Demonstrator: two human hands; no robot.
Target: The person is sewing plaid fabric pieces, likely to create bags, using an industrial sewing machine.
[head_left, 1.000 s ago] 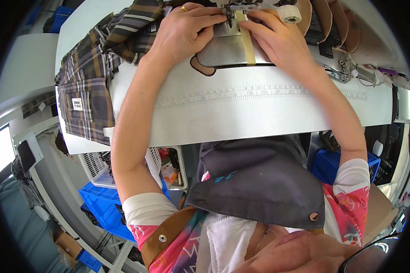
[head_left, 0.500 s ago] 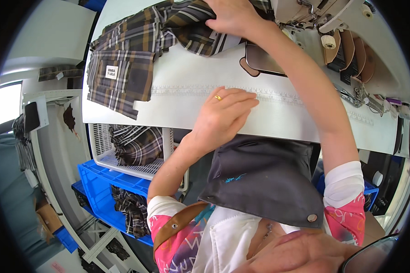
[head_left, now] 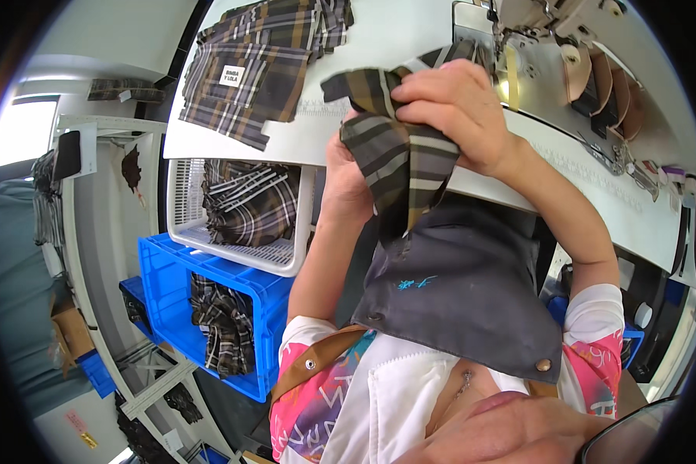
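Observation:
I hold a brown, grey and white plaid fabric piece [head_left: 390, 147] up at the front edge of the white sewing table [head_left: 317, 143]. My right hand [head_left: 464, 116] grips its upper part, fingers bent over the cloth. My left hand [head_left: 348, 182] is at its left side, and most of those fingers are hidden behind the fabric. The piece is folded and hangs down over my dark apron [head_left: 456, 286]. To the left on the table lie more plaid fabric pieces [head_left: 274, 77], overlapping; one carries a small white label [head_left: 232, 76].
A sewing machine [head_left: 479, 27] stands at the back right, with tan and black holders [head_left: 603, 89] beside it. Left of my legs are a white basket [head_left: 298, 243] and a blue crate [head_left: 267, 325], both with plaid fabric inside. A shelf frame [head_left: 89, 255] stands farther left.
My right hand has come back from the far side of the table, and both hands now hold a plaid piece near the edge. The view has shifted.

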